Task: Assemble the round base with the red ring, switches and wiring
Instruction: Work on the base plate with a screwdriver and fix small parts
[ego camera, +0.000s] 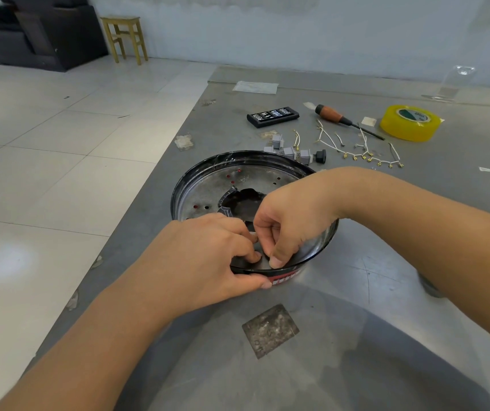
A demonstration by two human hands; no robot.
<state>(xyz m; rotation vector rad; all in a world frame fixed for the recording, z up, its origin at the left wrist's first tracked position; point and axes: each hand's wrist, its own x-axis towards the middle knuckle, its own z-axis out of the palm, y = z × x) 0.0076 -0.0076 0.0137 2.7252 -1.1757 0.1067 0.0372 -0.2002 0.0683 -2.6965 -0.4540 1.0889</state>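
Now the round base (208, 185) sits on the grey tabletop (356, 292). Left hand (208, 256) grips its near rim, thumb outside on the red band (286, 278); right hand (291, 221) curls inside, fingertips pressing down. Switches (288, 149) and wiring (362, 149) lie behind.

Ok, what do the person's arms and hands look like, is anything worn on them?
Both forearms are bare as far as the frame shows. The left hand and right hand wear no gloves, and no rings, watch or bands are visible.
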